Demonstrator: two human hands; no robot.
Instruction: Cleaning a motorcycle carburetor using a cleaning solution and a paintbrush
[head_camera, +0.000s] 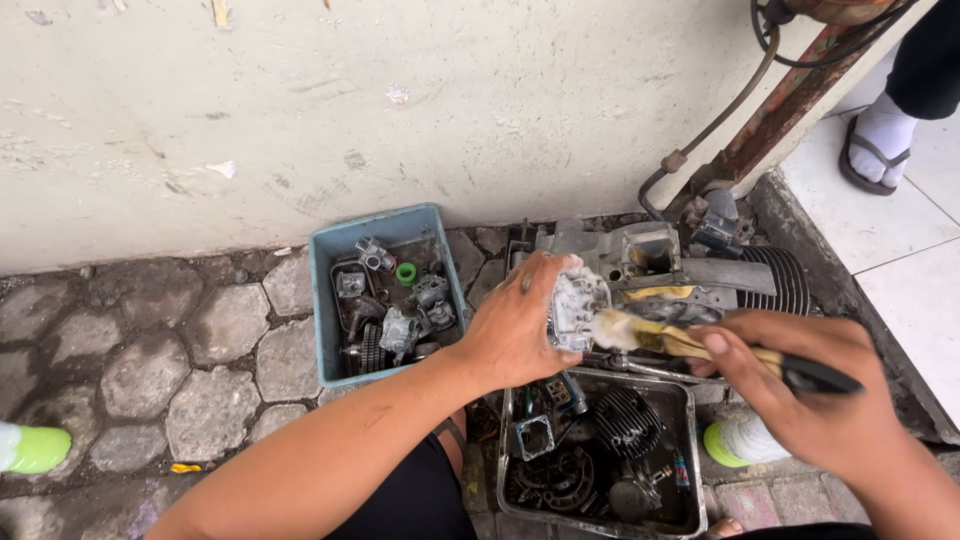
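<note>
Daylit pale plaster wall (400, 100) w/ grey cobble floor (150, 360), white tiles (900, 250) right.

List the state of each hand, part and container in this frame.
left hand: gripping the metal engine part
metal engine part: held above the metal tray
right hand: gripping the paintbrush
paintbrush: bristles on the part
blue bin: holds small parts
metal tray: holds dark engine parts

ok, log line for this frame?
left hand: grips grey metal engine part | right hand: black-handled paintbrush, bristles on part | below: metal tray of engine parts
</note>
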